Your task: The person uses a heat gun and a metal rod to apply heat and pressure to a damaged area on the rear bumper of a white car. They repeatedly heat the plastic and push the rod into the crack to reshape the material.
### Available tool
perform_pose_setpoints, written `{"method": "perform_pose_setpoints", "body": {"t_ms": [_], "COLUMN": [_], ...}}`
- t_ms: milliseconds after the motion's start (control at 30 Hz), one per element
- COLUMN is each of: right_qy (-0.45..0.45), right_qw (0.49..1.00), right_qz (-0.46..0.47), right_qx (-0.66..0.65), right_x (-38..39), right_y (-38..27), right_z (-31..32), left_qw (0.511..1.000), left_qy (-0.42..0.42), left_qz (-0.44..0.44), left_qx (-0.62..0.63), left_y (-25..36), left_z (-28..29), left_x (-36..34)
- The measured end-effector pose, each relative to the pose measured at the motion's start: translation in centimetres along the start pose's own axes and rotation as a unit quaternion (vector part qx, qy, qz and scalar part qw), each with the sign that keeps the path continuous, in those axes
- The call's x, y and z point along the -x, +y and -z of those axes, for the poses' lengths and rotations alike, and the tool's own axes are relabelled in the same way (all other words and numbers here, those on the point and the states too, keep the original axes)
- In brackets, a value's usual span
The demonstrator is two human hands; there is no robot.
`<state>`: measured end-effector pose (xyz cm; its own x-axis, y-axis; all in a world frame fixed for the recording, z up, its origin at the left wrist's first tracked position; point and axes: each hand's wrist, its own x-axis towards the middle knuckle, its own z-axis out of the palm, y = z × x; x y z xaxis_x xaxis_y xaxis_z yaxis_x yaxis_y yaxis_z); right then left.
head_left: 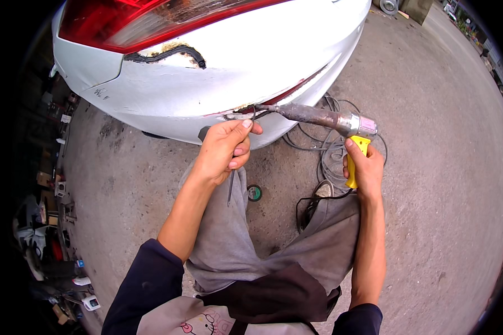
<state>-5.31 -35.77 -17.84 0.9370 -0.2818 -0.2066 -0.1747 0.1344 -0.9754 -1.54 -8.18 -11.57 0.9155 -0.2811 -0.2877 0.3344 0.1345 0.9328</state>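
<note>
- The heat gun [324,120] lies nearly level at about one o'clock from the picture's centre, its yellow handle [356,162] hanging down and its long nozzle pointing left toward the bumper [207,95].
- Its nozzle is a dull, scorched brown metal tube; behind it sits a shiny silver collar and a pinkish body, then the smooth bright plastic grip.
- The bumper is white painted plastic, curved, scuffed and rust-stained, with a dark ragged crack near its lower edge where the nozzle tip meets it; a second dark gash runs under the red tail light [134,22] at eleven o'clock.
- The right hand [366,167] is wrapped closed around the yellow handle, thumb up along its top.
- The left hand [226,148] is curled, thumb and forefinger pinching a thin wire [246,114] right at the crack, touching the bumper; a slim dark tool [230,192] hangs below the palm, and I cannot tell how it is held.
- A grey cable [324,151] coils loosely on the rough concrete ground [430,167] at two o'clock.
- A small round green-and-dark tin [254,192] sits on the ground between the knees.
</note>
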Motion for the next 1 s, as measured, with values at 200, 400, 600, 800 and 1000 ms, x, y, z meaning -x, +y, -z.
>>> {"method": "perform_pose_setpoints", "body": {"t_ms": [200, 400, 600, 800, 1000], "right_qy": [0.002, -0.01, -0.009, -0.004, 0.001], "right_qw": [1.0, 1.0, 1.0, 1.0, 1.0], "right_qz": [0.002, -0.007, -0.008, -0.004, 0.003], "right_qx": [0.001, 0.016, 0.012, 0.007, -0.003], "right_x": [0.05, 0.02, -0.02, 0.01, 0.02], "right_y": [-0.12, -0.08, 0.0, -0.04, -0.05], "right_z": [0.0, 0.3, 0.21, 0.18, 0.13], "left_qw": [1.0, 1.0, 1.0, 1.0, 1.0], "left_qy": [0.001, -0.003, -0.004, -0.003, -0.008], "left_qz": [-0.003, -0.003, -0.002, 0.002, 0.007], "left_qx": [-0.004, -0.006, -0.009, -0.01, -0.015], "left_y": [-0.05, 0.02, 0.21, 0.2, 0.29], "left_z": [0.05, 0.14, 0.12, -0.02, 0.08], "left_x": [-0.07, -0.12, -0.1, -0.26, -0.41]}}
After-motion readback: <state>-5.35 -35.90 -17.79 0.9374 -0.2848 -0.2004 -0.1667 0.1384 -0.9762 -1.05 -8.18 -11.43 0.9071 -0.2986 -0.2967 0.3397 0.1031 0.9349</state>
